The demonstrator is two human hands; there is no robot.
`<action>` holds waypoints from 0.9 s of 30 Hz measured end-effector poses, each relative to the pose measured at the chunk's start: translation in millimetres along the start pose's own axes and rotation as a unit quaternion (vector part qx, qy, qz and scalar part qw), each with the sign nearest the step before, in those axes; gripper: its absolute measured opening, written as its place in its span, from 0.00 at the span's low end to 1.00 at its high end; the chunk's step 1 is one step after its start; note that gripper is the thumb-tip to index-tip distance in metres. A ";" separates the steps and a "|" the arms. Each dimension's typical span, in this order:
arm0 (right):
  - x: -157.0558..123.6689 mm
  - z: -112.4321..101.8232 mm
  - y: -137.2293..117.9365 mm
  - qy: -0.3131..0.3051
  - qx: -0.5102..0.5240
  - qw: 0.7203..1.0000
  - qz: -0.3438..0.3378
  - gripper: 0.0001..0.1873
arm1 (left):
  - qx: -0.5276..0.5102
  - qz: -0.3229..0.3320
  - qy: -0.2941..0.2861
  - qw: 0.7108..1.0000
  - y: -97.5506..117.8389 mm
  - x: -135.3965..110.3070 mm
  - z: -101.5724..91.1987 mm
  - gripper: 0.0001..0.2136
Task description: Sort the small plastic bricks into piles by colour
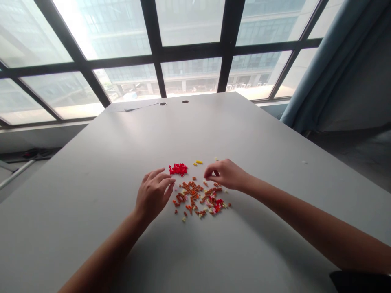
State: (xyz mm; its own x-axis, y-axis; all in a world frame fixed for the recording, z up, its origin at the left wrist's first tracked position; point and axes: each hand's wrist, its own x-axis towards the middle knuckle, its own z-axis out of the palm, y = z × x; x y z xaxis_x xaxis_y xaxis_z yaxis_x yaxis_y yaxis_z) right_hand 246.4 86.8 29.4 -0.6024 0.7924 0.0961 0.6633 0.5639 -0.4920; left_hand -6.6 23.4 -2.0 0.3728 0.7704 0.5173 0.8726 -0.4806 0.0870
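A loose spread of small brown building bricks lies on the white table, with orange, pink and cream pieces mixed in. Red bricks form a separate heap behind it, and a few more red ones sit in the spread's right part. Two yellow bricks rest to the right of the red heap. My left hand hovers at the spread's left edge, fingers apart and holding nothing visible. At the far right side of the spread, my right hand has thumb and fingertips pinched together; what they hold is too small to make out.
The white table reaches to large dark-framed windows. Two round cable holes and a thin flat sheet are at its far end. A blue-grey curtain hangs at the right. A tiny pale piece lies far right on the tabletop.
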 end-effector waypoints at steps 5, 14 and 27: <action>-30.6 -4.3 1.0 -0.079 -0.028 0.996 -0.030 0.05 | 0.006 0.011 0.001 1.000 0.9 -0.9 1.2 0.07; -37.1 6.5 -7.2 -0.036 -0.006 0.997 -0.065 0.05 | 0.008 0.011 -0.002 1.000 0.8 -0.9 0.8 0.07; -38.2 18.7 -20.4 -0.076 -0.033 0.995 -0.051 0.05 | 0.008 0.013 0.002 1.000 0.3 -1.4 1.6 0.06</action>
State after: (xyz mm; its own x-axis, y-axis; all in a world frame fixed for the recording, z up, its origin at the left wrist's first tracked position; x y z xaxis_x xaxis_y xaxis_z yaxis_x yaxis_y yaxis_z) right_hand 247.5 40.7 19.6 -0.7254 0.6883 0.0087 0.6193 0.6580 -0.4284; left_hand -6.3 22.8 -4.1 0.3942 0.7560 0.5226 0.8673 -0.4941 0.0604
